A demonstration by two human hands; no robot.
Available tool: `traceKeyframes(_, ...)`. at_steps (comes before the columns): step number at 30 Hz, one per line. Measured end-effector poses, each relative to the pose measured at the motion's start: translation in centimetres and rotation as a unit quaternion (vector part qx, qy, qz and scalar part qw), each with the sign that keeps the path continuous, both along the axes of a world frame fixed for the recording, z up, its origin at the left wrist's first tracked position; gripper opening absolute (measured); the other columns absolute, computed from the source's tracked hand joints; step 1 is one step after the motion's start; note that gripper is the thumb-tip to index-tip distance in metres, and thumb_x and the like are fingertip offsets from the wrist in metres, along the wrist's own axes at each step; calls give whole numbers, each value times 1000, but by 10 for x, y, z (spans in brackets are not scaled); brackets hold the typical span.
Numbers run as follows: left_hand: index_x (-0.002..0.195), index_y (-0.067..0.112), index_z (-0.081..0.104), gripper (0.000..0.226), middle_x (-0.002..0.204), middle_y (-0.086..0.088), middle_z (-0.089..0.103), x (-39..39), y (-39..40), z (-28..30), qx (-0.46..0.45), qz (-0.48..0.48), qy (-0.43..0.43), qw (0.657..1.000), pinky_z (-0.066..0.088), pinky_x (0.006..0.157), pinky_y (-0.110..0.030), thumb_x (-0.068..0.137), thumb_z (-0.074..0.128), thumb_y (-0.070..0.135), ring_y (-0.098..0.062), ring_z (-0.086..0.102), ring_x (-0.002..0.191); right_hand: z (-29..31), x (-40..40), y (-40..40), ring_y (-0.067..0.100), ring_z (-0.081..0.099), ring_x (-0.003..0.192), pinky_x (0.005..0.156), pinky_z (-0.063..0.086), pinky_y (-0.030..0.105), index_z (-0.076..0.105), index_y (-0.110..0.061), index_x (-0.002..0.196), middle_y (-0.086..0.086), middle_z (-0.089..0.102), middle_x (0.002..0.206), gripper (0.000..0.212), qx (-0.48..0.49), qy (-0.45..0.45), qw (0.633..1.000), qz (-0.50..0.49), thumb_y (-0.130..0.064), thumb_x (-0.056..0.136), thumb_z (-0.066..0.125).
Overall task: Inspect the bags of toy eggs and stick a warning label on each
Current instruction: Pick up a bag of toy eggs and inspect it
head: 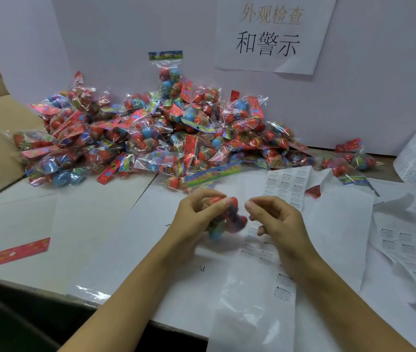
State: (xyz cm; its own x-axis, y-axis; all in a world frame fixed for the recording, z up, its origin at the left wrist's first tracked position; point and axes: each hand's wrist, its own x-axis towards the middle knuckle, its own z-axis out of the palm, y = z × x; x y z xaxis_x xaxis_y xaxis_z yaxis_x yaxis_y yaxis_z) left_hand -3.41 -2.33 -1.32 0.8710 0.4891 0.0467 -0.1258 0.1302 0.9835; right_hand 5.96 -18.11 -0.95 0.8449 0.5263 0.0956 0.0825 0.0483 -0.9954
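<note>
Left hand [196,212] grips a blurred bag of eggs [224,219] above the near bench [100,224]; right hand [273,214] fingers pinch together, likely on a label. A skewed label could crease.

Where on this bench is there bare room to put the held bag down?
Best patch: the white paper left of the left hand, between the bag pile and the red card strip. To the right, label sheets crowd the bench.
</note>
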Motion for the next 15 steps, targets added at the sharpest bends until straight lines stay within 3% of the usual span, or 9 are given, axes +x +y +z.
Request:
traceKeyframes(3,91,27,75,33,88,-5,77,1,-2,-2,4,-34,19,999,61,71,-36,69,87,47,-24,76,87,1,3,-2,5,68,90,63,51,23,73,-31,104,-11,73,98,48,-50,8,999,16,-59,65,73)
traceKeyframes(6,87,25,76,30,89,-7,75,-1,-4,0,17,-62,24,998,59,74,-38,74,81,52,-22,72,88,1,0,0,18,71,91,66,51,36,80,-23,92,2,77,92,32,-41,17,997,57,-49,74,74)
traceKeyframes(8,85,22,78,24,89,-6,73,-1,-4,1,14,-68,24,997,60,78,-41,84,80,45,-21,69,90,1,0,0,12,70,82,66,50,30,81,-22,85,3,78,86,16,-41,-1,998,45,-37,81,76)
traceKeyframes(11,87,13,78,25,86,-7,73,-1,-6,3,14,-71,15,997,57,70,-27,85,72,37,-17,70,85,0,2,0,6,66,73,61,47,20,81,-18,79,3,77,82,10,-34,-13,999,31,-23,86,76)
traceKeyframes(15,85,21,80,23,88,-3,76,0,-6,2,26,-62,12,998,58,71,-25,86,70,42,-14,73,89,3,-1,1,9,68,76,62,50,21,81,-16,81,4,76,83,15,-22,11,999,31,-31,82,77)
